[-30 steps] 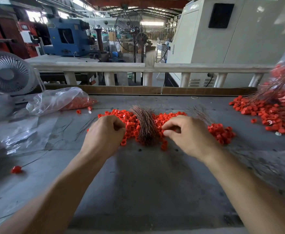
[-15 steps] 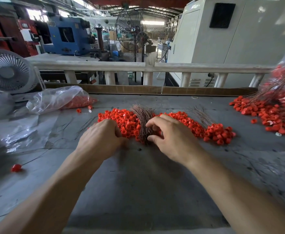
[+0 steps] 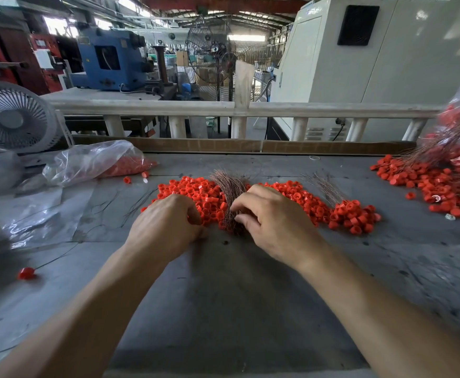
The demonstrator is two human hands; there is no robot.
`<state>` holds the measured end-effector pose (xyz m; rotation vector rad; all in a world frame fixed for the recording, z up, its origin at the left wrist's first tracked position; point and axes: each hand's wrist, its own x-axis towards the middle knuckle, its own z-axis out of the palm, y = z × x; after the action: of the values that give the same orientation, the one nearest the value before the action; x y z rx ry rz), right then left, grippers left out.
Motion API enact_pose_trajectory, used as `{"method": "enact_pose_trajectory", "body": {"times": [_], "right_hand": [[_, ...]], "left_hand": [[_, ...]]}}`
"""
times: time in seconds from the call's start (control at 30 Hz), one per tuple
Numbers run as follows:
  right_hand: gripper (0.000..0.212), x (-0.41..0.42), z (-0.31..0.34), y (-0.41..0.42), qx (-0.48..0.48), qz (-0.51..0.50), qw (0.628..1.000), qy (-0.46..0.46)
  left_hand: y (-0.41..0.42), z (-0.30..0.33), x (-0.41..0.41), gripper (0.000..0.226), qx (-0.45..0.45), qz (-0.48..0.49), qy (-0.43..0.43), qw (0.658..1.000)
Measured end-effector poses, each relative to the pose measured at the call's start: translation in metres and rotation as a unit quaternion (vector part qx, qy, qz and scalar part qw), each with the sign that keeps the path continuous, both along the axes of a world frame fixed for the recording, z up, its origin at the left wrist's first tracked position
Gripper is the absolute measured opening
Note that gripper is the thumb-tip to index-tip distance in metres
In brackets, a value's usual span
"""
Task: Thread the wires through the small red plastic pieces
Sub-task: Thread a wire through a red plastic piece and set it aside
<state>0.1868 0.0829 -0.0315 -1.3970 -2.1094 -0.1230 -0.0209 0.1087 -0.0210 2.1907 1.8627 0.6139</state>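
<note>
On the grey desk a long heap of small red plastic pieces runs left to right just beyond both hands, and a bundle of thin coppery wires lies across the middle of the heap, its fanned tips pointing far and its gathered end near.

The right hand rests over the near end of the bundle with its fingers curled down onto the strands; it looks to be picking at them, but whether a single wire is already pinched cannot be told. The left hand is curled, knuckles up, at the left near edge of the heap; its fingertips are hidden, so whether it holds a piece cannot be told either.

A second, smaller spray of wires lies on the right part of the heap. Far right sits another red pile with wires, and far left a clear plastic bag with more pieces.

The wires look light, springy and prone to tangle, so one is probably best drawn out near its end, close to the tip for steering. The pieces look light, hard and smooth, likely to roll or slip; a thumb-and-finger pinch on the sides, hole left clear, seems right.
</note>
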Motion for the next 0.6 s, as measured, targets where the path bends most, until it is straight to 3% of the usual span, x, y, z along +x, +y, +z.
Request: {"method": "enact_pose_trajectory", "body": {"times": [0.13,0.43,0.6], "right_hand": [[0.023,-0.0003,-0.0008,-0.0003,-0.017,0.008,0.999,-0.031],[0.01,-0.0069,-0.0017,-0.0017,0.018,0.014,0.999,-0.042],[0.024,-0.0091,-0.0011,-0.0012,0.023,0.026,0.998,-0.05]], "left_hand": [[-0.0003,-0.0018,0.0005,0.012,0.017,0.001,0.005,1.0],[0.0011,-0.0046,0.0027,0.011,0.044,0.007,-0.004,0.999],[0.0006,-0.0046,0.0043,0.008,0.05,0.003,-0.014,0.999]]}}
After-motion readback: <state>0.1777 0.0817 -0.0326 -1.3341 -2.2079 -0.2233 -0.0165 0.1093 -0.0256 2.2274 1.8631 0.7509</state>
